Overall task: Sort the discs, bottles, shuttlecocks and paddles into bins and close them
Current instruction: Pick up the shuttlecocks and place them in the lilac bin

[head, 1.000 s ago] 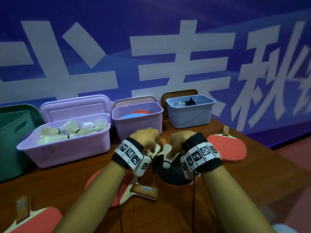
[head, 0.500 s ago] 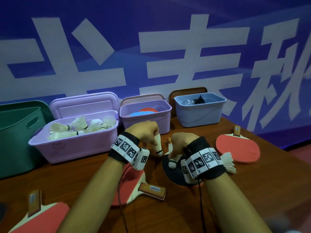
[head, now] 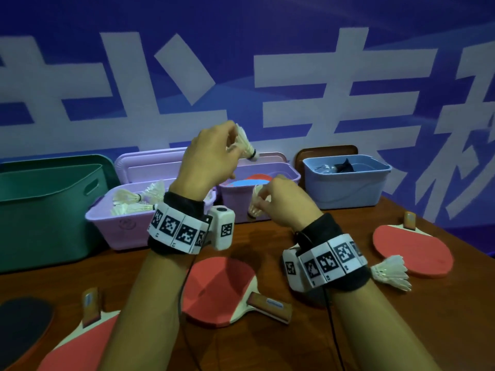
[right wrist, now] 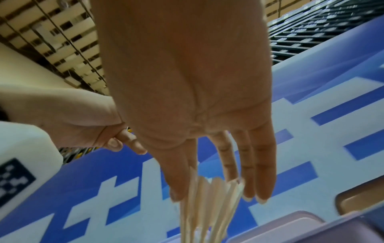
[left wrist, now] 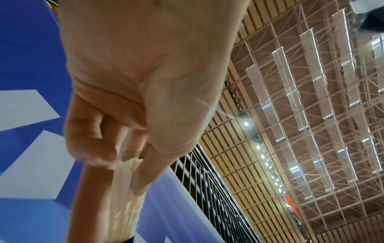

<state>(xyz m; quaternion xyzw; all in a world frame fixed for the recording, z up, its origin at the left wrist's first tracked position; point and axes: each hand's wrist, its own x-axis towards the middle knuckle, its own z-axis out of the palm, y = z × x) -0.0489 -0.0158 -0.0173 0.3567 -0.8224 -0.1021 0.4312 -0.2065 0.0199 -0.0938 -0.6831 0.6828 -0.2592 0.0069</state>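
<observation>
Both hands have risen off the tabletop (head: 267, 242) since a second ago, each carrying a shuttlecock. Left hand (head: 209, 156) pinches its shuttlecock (head: 245, 141) by the feathers, high over the bins; right hand (head: 281, 202) pinches a second shuttlecock (head: 255, 202) just before the disc bin (head: 267, 178). Best to swing both left over the shuttlecock bin (head: 117, 226) and release low, gently, sparing the feathers. A third shuttlecock (head: 391, 271) and paddles (head: 222, 287) lie on the brown wood; a blue banner (head: 241, 62) stands behind.
</observation>
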